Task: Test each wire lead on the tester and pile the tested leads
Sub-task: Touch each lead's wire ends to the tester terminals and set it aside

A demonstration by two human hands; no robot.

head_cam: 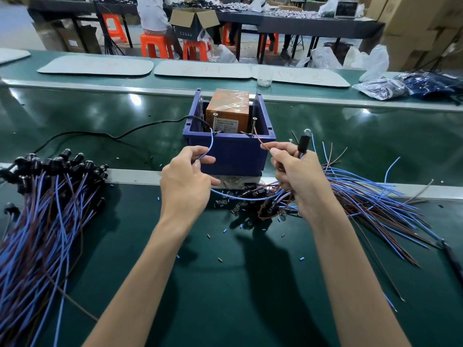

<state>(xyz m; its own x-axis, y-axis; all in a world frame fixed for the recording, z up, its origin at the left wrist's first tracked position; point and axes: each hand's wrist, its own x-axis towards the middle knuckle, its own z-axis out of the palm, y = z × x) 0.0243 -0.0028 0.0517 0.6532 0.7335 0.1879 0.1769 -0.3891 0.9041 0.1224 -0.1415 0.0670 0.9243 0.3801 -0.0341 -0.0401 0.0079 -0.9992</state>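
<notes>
L hand (pixel 186 180) pinches blue wire (pixel 210 149) btwn thumb & forefinger, other fingers curled. R hand (pixel 295 176) pinches brown wire (pixel 261 142) & grips black lamp holder (pixel 302 144); both wire tips up by tester (pixel 228 113).

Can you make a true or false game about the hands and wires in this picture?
1. The left hand pinches a blue wire. True.
2. The right hand pinches a green wire. False: it pinches a brown wire.
3. The orange box sits inside a blue bin. True.
4. The pile of leads on the left has yellow wires. False: its wires are blue and brown.
</notes>
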